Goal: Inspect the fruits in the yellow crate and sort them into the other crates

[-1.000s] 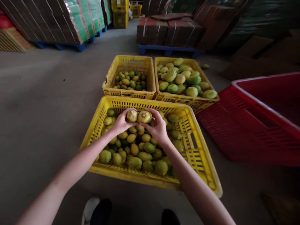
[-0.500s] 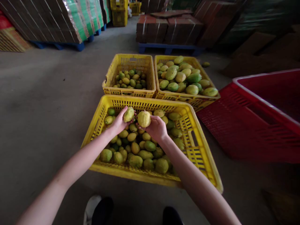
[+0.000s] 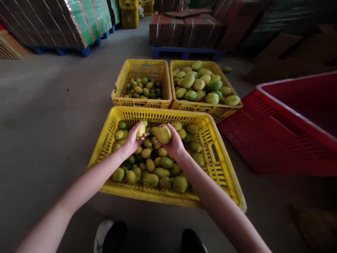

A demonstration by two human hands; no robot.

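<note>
My left hand [image 3: 133, 139] is closed around a small yellow papaya [image 3: 141, 131], its thumb along the near side. A larger yellow-green papaya [image 3: 164, 135] sits in my right hand [image 3: 176, 143], with the thumb on its right side and the fingers underneath, partly hidden. Both hands are held side by side above a wide yellow crate [image 3: 228, 175]. Inside lie many green and yellow papayas [image 3: 150, 165] of different sizes, in a loose layer. The fruit directly under my hands is partly covered.
Behind stand two more yellow crates, the left [image 3: 116, 92] with smaller fruit, the right [image 3: 234, 84] heaped with larger papayas. A red crate [image 3: 244, 137] leans at the right. One loose fruit [image 3: 226, 70] lies on the floor. Boxes on blue pallets [image 3: 186, 52] stand farther back.
The two hands have moved slightly apart. The papaya in my right hand has turned, so its ribbed end no longer faces me. The left one is now more covered by the hand.
</note>
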